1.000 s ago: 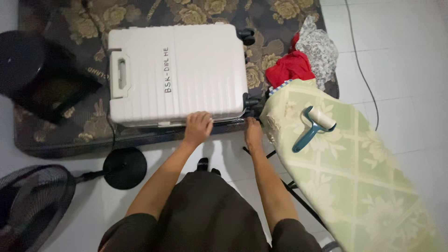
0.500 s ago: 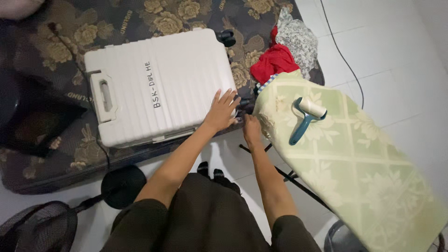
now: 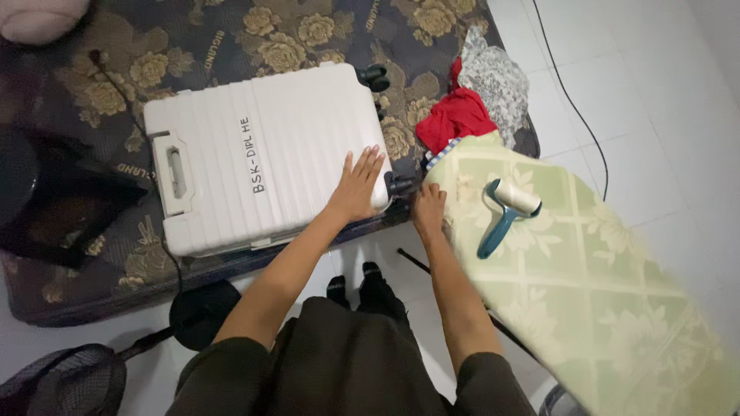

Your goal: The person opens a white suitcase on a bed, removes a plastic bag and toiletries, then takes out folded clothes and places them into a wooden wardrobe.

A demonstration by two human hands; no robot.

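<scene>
The left hand [image 3: 356, 189] is laid flat, fingers spread, on the white suitcase [image 3: 262, 154]. The right hand [image 3: 428, 206] is closed near its corner wheel [image 3: 397, 185]; what it grips cannot be told. The suitcase lies shut on the flowered mattress [image 3: 231, 38]. The ironing board [image 3: 586, 293] crowds the right; floor [image 3: 663, 115] is free beyond.

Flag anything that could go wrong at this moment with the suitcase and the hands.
The right hand works in the narrow gap between the suitcase corner wheel and the ironing board; fingers might get pinched. Bumping the board could send the lint roller rolling off.
</scene>
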